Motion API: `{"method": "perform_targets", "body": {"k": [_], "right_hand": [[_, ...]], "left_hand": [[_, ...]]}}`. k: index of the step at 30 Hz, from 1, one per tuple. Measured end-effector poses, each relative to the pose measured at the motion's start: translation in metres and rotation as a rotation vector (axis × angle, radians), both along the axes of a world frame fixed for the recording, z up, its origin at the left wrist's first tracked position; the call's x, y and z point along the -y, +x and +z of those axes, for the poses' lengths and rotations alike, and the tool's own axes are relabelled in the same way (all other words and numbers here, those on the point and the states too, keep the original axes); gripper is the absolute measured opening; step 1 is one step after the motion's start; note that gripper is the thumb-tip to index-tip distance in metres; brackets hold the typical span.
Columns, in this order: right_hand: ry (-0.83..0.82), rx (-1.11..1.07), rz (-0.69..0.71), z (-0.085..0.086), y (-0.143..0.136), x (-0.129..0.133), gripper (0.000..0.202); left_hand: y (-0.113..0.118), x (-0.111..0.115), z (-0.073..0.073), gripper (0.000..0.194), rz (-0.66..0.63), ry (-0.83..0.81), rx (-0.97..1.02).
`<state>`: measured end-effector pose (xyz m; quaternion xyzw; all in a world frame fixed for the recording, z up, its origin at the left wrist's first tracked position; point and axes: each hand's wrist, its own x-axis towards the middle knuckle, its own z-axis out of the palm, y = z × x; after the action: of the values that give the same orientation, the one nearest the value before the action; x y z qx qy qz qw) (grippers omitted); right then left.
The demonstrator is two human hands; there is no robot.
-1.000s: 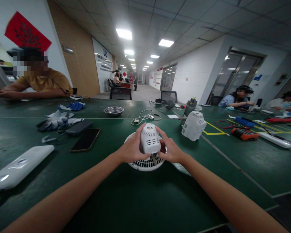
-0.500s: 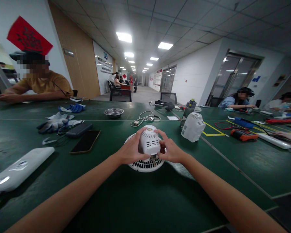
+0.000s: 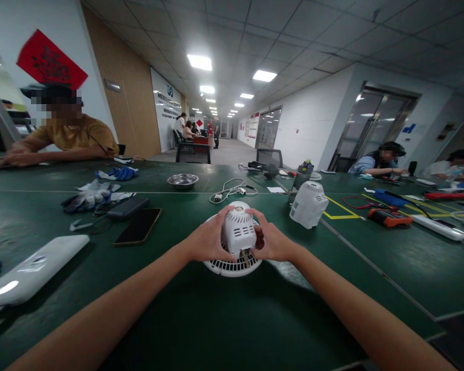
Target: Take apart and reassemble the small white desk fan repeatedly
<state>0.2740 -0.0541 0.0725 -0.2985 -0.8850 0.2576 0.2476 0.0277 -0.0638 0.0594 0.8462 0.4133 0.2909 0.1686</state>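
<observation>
A white vented motor housing (image 3: 240,229), apparently part of a small fan, sits over a round white fan grille (image 3: 232,269) on the green table. My left hand (image 3: 211,237) wraps the housing's left side, fingers near its top and thumb low at the front. From the right, my right hand (image 3: 272,238) grips the same housing, with its thumb near the lower edge. Something dark shows between the right palm and the housing, too small to name. A second white housing (image 3: 308,205) stands to the right of my hands, apart from them.
Behind the grille lie a white cable (image 3: 232,191) and a metal bowl (image 3: 182,180). To the left are a phone (image 3: 137,226), a dark power bank (image 3: 128,207), gloves (image 3: 95,196) and a white device (image 3: 34,268). An orange meter (image 3: 390,217) lies right. People sit along both sides.
Both hands keep their hold on the housing, which has barely shifted. The whole view has moved slightly. The person at the left has brought their hands lower, towards the table.
</observation>
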Motion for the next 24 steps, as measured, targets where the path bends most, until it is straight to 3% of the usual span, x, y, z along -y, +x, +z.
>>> {"method": "perform_targets", "body": {"k": [12,16,19,24], "right_hand": [[0.043,-0.006,-0.033,-0.006,0.003,-0.003,0.101],[0.114,0.026,-0.096,-0.008,0.012,-0.010,0.102],[0.172,0.031,-0.154,-0.008,0.020,-0.016,0.095],[0.206,0.019,-0.234,-0.012,0.025,-0.025,0.081]], "left_hand": [[-0.003,-0.006,-0.003,0.122,0.031,0.076,-0.034],[-0.013,-0.014,-0.011,0.096,0.043,0.094,-0.025],[-0.023,-0.022,-0.023,0.070,0.144,0.080,0.059],[-0.036,-0.037,-0.041,0.058,0.272,-0.048,0.188]]}}
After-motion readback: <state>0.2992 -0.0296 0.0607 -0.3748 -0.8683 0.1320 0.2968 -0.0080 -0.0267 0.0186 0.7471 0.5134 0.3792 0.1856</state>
